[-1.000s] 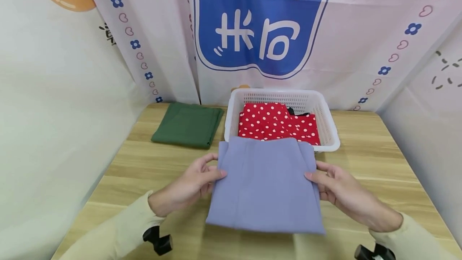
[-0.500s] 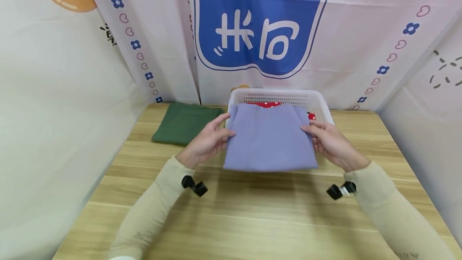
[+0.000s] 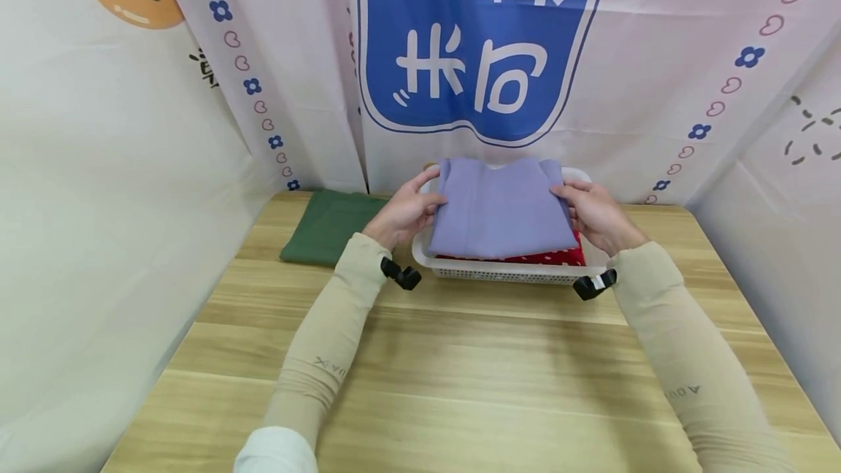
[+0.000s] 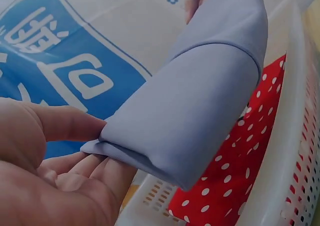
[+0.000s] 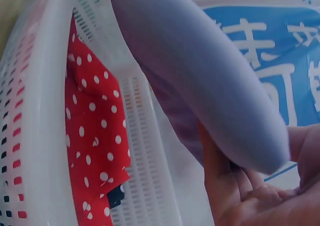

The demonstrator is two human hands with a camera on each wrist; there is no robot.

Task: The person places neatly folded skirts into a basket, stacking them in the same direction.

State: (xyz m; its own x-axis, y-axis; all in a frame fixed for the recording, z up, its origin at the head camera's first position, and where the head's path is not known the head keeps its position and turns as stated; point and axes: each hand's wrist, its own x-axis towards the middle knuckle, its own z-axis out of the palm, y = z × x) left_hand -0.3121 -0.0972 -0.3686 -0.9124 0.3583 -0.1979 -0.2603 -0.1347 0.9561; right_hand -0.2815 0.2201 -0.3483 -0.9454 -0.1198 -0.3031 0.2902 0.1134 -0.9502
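Note:
A folded lavender cloth (image 3: 502, 210) spans both hands above a white plastic basket (image 3: 427, 260). My left hand (image 3: 409, 210) pinches its left edge, thumb on top and fingers beneath, as the left wrist view shows. On the opposite edge my right hand (image 3: 596, 214) grips the cloth the same way. Inside the basket lies a red cloth with white dots (image 5: 95, 121), mostly covered by the lavender one in the head view. Both wrist views show a gap between the lavender cloth and the red one.
A folded green cloth (image 3: 322, 228) lies left of the basket on the wooden table (image 3: 486, 371). Behind the basket hangs a printed curtain (image 3: 591, 108). Pale fabric walls (image 3: 131, 203) close in both sides. Something dark (image 5: 116, 196) shows under the red cloth.
Both hands have carried the lavender cloth forward, away from the body, from the basket's front side to over the basket. The green cloth has stayed in place.

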